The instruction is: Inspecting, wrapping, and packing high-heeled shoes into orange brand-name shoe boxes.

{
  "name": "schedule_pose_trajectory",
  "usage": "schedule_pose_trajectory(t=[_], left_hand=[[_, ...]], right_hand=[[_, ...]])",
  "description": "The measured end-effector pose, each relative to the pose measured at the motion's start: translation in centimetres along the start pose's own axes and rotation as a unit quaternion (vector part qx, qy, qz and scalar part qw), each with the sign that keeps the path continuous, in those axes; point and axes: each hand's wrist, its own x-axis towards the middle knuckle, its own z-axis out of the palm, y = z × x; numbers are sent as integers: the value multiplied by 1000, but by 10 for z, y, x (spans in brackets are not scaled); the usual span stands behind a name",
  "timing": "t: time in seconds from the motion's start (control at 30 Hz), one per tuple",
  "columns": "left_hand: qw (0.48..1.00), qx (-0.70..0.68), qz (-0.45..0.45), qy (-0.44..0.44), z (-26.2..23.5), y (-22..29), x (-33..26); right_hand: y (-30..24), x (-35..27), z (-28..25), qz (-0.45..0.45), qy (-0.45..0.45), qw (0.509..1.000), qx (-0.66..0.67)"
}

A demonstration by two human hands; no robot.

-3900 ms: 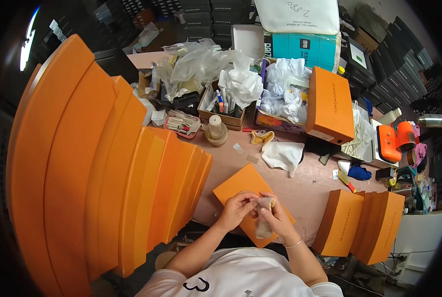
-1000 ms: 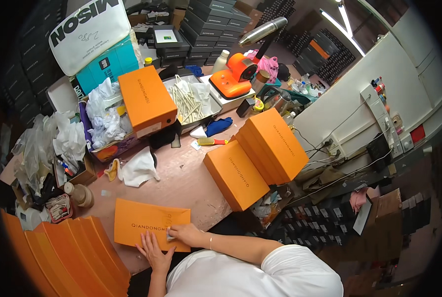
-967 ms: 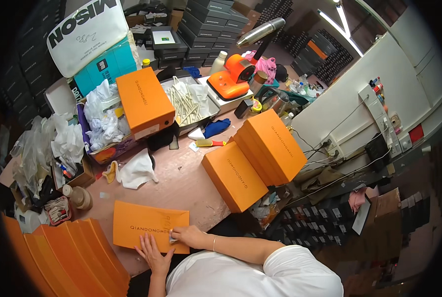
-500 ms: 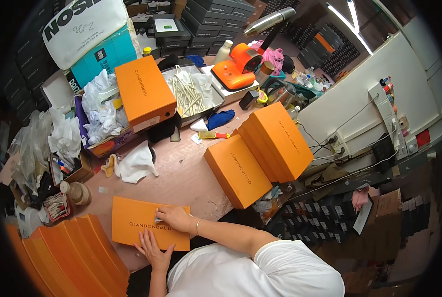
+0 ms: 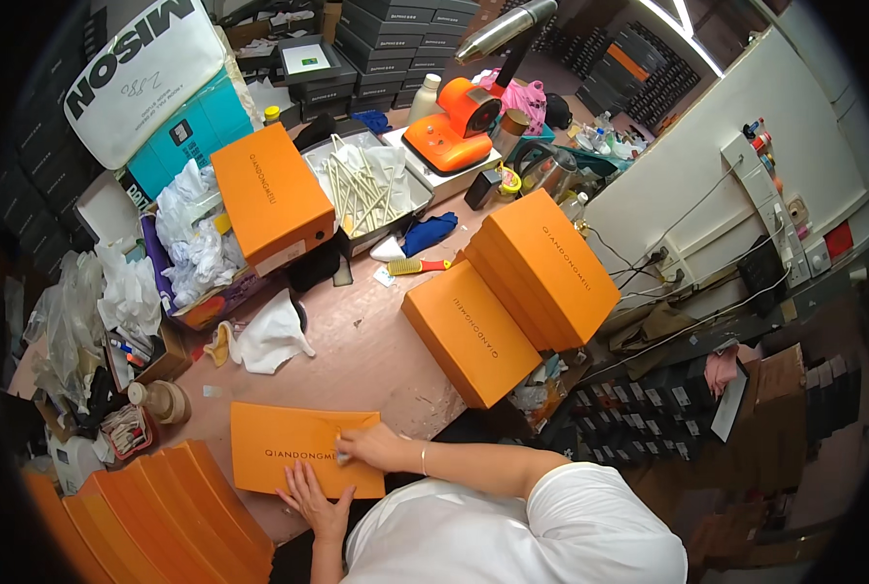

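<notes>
A flat orange envelope-like box [image 5: 274, 446] lies on the pinkish table [image 5: 376, 350] right in front of me. My right hand [image 5: 371, 446], with a bracelet at the wrist, presses its curled fingertips on the envelope's right part. A small pale bit shows under those fingers, and I cannot tell whether it is held. My left hand [image 5: 313, 498] lies flat with its fingers spread on the envelope's near edge.
Two stacked orange boxes [image 5: 512, 292] stand to the right, and another orange box [image 5: 269, 195] sits on a cluttered pile at the back. A row of orange boxes [image 5: 162, 516] stands at lower left. A white cloth [image 5: 269, 336], a yellow comb [image 5: 420, 265] and an orange machine [image 5: 454, 131] lie beyond.
About four seconds ago both hands held a small pale thing above the envelope. Since then my view swung right, and both hands came down on the envelope; the right hand shifts slightly along it.
</notes>
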Motion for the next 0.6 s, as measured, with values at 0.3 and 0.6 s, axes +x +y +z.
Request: schedule_pose_trajectory(t=[0.3,0.6], left_hand=[[1000,-5,-2,2,-5,2,0],[1000,-5,-3,12,-1,5,2]], right_hand=[[-10,13,-3,-6,15,1000,-8],[-4,6,2,2,-12,1000,-10]])
